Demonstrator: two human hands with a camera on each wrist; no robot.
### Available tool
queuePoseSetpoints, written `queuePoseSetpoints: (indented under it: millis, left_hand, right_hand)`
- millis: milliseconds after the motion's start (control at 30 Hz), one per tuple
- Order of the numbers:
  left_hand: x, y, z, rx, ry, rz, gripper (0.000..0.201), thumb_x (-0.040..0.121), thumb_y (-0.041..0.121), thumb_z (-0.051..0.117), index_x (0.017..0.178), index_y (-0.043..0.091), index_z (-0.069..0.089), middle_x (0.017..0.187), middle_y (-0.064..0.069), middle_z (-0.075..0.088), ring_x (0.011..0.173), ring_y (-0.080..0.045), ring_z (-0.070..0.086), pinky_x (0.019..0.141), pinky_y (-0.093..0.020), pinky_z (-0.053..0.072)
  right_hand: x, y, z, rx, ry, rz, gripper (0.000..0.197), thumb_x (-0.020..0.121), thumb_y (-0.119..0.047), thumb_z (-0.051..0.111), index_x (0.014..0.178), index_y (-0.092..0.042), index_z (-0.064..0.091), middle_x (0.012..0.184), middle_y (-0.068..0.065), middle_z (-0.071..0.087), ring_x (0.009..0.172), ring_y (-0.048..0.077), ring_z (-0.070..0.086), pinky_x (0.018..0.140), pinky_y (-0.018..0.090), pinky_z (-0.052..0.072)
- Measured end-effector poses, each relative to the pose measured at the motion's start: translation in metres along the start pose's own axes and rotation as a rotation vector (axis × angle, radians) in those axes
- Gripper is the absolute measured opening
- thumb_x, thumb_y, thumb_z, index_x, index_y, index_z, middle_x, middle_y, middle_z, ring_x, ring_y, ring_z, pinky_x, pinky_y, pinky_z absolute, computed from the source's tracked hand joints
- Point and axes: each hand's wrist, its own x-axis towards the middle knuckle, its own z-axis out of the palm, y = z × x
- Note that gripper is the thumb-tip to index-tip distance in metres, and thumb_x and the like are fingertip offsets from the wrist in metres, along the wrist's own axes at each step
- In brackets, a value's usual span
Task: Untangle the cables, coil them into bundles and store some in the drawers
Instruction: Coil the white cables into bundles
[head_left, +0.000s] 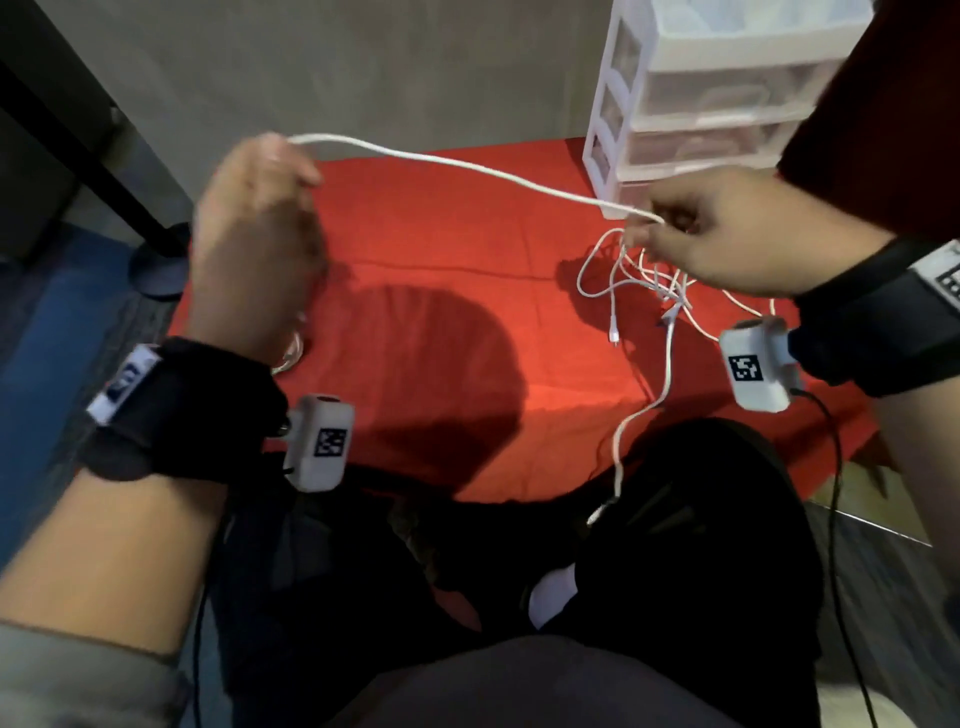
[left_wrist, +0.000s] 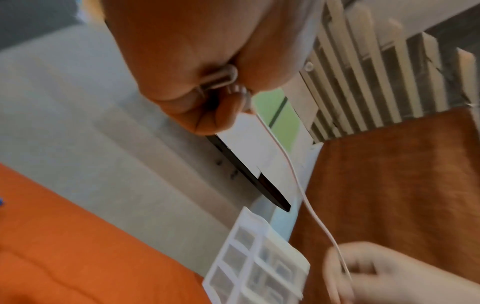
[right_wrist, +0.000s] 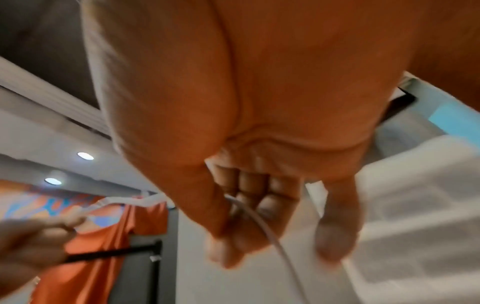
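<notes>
A white cable (head_left: 467, 166) stretches in the air between my two hands above the red cloth (head_left: 441, 260). My left hand (head_left: 260, 208) is raised at the left and grips coiled loops of this cable (left_wrist: 221, 79) in its fist. My right hand (head_left: 691, 228) pinches the cable (right_wrist: 259, 222) near the drawer unit. Below the right hand a tangle of white cables (head_left: 644, 280) lies on the cloth, and one strand (head_left: 665, 374) runs off the cloth's front edge onto my lap. The white plastic drawer unit (head_left: 717, 93) stands at the back right with its drawers closed.
A grey wall (head_left: 363, 67) rises behind the cloth. A black stand with a round base (head_left: 156, 265) is at the left. My dark-trousered legs (head_left: 571, 571) sit at the cloth's front edge. A dark red curtain (head_left: 883, 104) hangs at the right.
</notes>
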Motion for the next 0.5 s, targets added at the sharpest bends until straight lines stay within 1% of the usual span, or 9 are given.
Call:
queuePoseSetpoints:
  millis: [67,133,200,233,300,333,367,433,500]
  left_hand:
    - [0.008,-0.003,-0.029,-0.06,0.186,-0.073,0.031,0.108,0.033,0.037,0.082,0.026,0.05,0.058,0.008,0.035,0.05,-0.009,0.029,0.044,-0.023,0.027]
    - [0.01,-0.008,-0.05,-0.069,0.296,-0.123,0.032,0.108,0.035,0.034,0.081,0.026,0.049,0.056,0.01,0.034,0.048,-0.008,0.028,0.043,-0.023,0.027]
    - [0.006,-0.016,-0.059,-0.037,0.338,-0.146,0.033,0.109,0.035,0.032,0.082,0.026,0.049,0.053,0.011,0.035,0.046,-0.008,0.029,0.043,-0.024,0.028]
    - [0.002,-0.019,-0.059,-0.023,0.332,-0.151,0.033,0.109,0.035,0.033,0.082,0.026,0.05,0.052,0.011,0.036,0.046,-0.008,0.029,0.043,-0.024,0.028]
    - [-0.006,-0.023,-0.052,-0.019,0.297,-0.172,0.033,0.109,0.035,0.035,0.083,0.025,0.052,0.052,0.011,0.038,0.046,-0.008,0.03,0.043,-0.023,0.029]
    - [-0.009,-0.024,-0.045,-0.022,0.274,-0.188,0.033,0.109,0.034,0.036,0.083,0.024,0.053,0.053,0.011,0.038,0.045,-0.007,0.03,0.042,-0.022,0.029]
    - [-0.013,-0.024,-0.038,0.007,0.252,-0.211,0.033,0.109,0.031,0.036,0.082,0.024,0.053,0.053,0.01,0.038,0.043,-0.005,0.031,0.041,-0.02,0.029]
    - [-0.02,-0.025,-0.024,0.122,0.209,-0.226,0.034,0.109,0.028,0.036,0.08,0.025,0.053,0.054,0.007,0.04,0.04,-0.004,0.035,0.04,-0.02,0.03]
    - [-0.025,-0.026,-0.012,0.064,0.18,-0.22,0.034,0.109,0.033,0.037,0.083,0.025,0.056,0.054,0.008,0.039,0.042,-0.006,0.037,0.041,-0.021,0.031]
  right_hand:
    - [-0.004,0.017,0.01,-0.115,0.016,0.033,0.028,0.1,-0.031,0.057,0.074,-0.019,0.058,0.066,0.003,0.055,0.069,0.034,0.056,0.063,0.039,0.043]
    - [-0.007,0.028,0.011,-0.199,-0.015,0.121,0.034,0.1,-0.026,0.056,0.068,-0.016,0.053,0.065,0.007,0.054,0.069,0.035,0.054,0.064,0.04,0.041]
    - [-0.009,0.027,0.006,-0.227,-0.089,0.227,0.029,0.101,-0.024,0.056,0.076,-0.01,0.063,0.07,0.013,0.062,0.071,0.036,0.058,0.067,0.041,0.049]
    - [-0.008,0.021,0.003,-0.172,-0.098,0.253,0.027,0.102,-0.025,0.056,0.083,-0.011,0.068,0.071,0.012,0.066,0.069,0.034,0.062,0.066,0.038,0.052]
    - [-0.004,0.0,-0.007,0.215,-0.014,0.277,0.023,0.105,-0.023,0.054,0.09,-0.014,0.069,0.071,0.011,0.07,0.064,0.026,0.069,0.061,0.029,0.058]
    - [-0.001,-0.014,-0.015,0.451,0.071,0.262,0.022,0.106,-0.019,0.053,0.091,-0.014,0.067,0.073,0.009,0.071,0.064,0.023,0.071,0.063,0.026,0.06]
    - [0.005,-0.025,-0.023,0.637,0.17,0.219,0.021,0.107,-0.016,0.052,0.093,-0.013,0.066,0.077,0.009,0.071,0.066,0.021,0.072,0.067,0.027,0.062]
    - [0.02,-0.036,-0.041,0.806,0.342,0.101,0.016,0.105,-0.017,0.053,0.095,-0.014,0.065,0.086,0.007,0.068,0.074,0.02,0.072,0.075,0.032,0.062]
    - [0.037,-0.038,-0.052,0.837,0.386,0.054,0.016,0.099,-0.029,0.054,0.098,-0.016,0.062,0.091,0.002,0.066,0.083,0.016,0.071,0.084,0.032,0.06]
